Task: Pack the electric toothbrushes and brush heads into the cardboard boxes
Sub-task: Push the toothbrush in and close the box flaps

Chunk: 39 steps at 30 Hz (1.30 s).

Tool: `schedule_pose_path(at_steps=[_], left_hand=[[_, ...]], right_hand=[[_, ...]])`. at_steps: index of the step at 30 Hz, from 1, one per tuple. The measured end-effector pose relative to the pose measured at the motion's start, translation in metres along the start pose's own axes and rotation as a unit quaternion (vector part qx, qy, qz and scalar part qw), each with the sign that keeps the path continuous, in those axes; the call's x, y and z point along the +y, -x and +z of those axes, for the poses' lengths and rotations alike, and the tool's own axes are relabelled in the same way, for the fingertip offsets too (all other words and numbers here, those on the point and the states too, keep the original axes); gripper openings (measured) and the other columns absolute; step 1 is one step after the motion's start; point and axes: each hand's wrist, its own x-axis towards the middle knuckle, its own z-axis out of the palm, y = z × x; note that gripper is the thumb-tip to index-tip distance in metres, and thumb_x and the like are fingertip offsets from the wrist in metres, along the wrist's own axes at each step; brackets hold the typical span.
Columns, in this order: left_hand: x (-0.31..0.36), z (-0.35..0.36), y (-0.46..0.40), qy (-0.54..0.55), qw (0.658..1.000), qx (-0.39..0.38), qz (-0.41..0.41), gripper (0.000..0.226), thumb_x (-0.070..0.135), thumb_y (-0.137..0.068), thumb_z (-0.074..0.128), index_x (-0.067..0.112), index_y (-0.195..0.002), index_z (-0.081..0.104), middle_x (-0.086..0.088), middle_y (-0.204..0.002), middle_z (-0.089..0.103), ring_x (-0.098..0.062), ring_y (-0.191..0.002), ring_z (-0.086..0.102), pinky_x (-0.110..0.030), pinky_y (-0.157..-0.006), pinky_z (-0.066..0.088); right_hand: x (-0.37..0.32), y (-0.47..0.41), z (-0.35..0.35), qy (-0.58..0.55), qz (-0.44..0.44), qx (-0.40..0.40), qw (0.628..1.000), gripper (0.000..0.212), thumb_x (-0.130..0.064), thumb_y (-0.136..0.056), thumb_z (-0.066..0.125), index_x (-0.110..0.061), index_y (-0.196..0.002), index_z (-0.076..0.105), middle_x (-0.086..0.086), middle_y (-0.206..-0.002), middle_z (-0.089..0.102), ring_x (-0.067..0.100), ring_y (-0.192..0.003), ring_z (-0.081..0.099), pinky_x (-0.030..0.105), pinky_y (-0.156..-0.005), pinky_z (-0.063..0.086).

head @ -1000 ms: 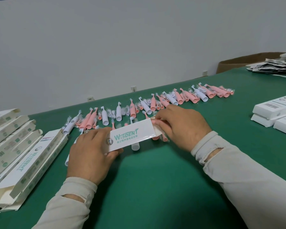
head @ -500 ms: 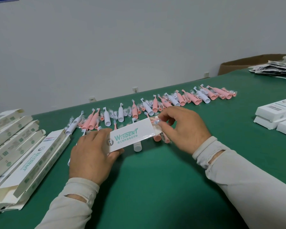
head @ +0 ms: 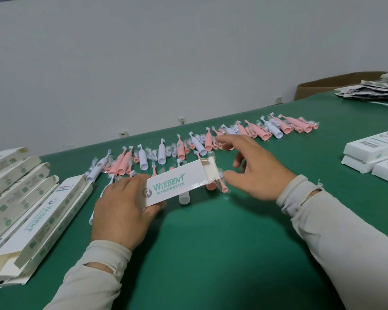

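Green felt covers the counter [head: 211, 253], which runs back to a plain pale wall [head: 166, 52]. At its middle the left hand [head: 123, 209] grips one end of a white box [head: 179, 183] printed with teal lettering, thumb on top and fingers curled beneath, so the box sits raised off the felt. The far end of the box is open, its flaps [head: 208, 168] spread. Just past that end the right hand [head: 255, 168] hovers with fingers spread and relaxed, holding nothing and clear of the box.

Behind the box a long row of toothbrushes [head: 211, 142], pink and white, lies across the counter, with small bagged brush heads [head: 150, 153] scattered among them. A few more brushes lie under and just beside the box. Left of the box, open boxes [head: 27, 198] lie side by side in a loose stack. Right of the box, near the counter's edge, closed white boxes [head: 372, 153] are piled. Farther behind those sits a heap of dark leaflets [head: 372, 90], and a brown carton [head: 323, 86] stands beyond the counter against the wall.
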Motion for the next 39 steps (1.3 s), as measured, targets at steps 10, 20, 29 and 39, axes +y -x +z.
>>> schedule_pose_path(at_steps=[10,20,29,39], left_hand=[[0.001,0.001,0.001,0.026,1.0,-0.007,-0.011,0.062,0.055,-0.076,0.076,0.031,-0.13,0.055,0.003,-0.123,0.064,-0.026,-0.108,0.053,-0.042,-0.089,0.046],[0.001,0.001,0.0,0.025,0.999,0.006,-0.022,0.057,0.054,-0.075,0.077,0.033,-0.123,0.055,0.004,-0.114,0.065,-0.024,-0.098,0.053,-0.039,-0.079,0.047],[0.003,0.0,0.0,0.013,1.0,0.014,-0.014,0.059,0.053,-0.075,0.079,0.031,-0.124,0.056,0.002,-0.116,0.065,-0.025,-0.101,0.054,-0.041,-0.082,0.047],[0.007,-0.005,0.001,0.011,1.0,0.008,-0.023,0.061,0.053,-0.075,0.078,0.03,-0.128,0.056,0.001,-0.118,0.065,-0.027,-0.102,0.054,-0.043,-0.084,0.046]], right_hand=[[-0.006,0.002,0.023,-0.014,-0.004,-0.021,1.0,0.031,-0.025,-0.095,0.064,-0.028,-0.125,0.069,-0.005,-0.135,0.054,0.007,-0.108,0.058,0.028,-0.105,0.043],[-0.018,0.004,0.029,-0.176,0.004,0.077,0.981,0.021,-0.025,-0.088,0.064,-0.035,-0.103,0.054,-0.015,-0.106,0.063,0.002,-0.068,0.061,0.022,-0.061,0.052],[-0.02,0.002,0.035,-0.287,0.116,0.087,0.947,0.018,-0.012,-0.09,0.071,-0.009,-0.108,0.072,-0.001,-0.084,0.069,0.005,-0.053,0.063,0.015,-0.051,0.049],[-0.023,0.005,0.041,-0.294,0.104,0.081,0.947,0.008,-0.021,-0.092,0.069,-0.024,-0.094,0.076,0.008,-0.078,0.072,0.013,-0.065,0.065,0.023,-0.06,0.048]])
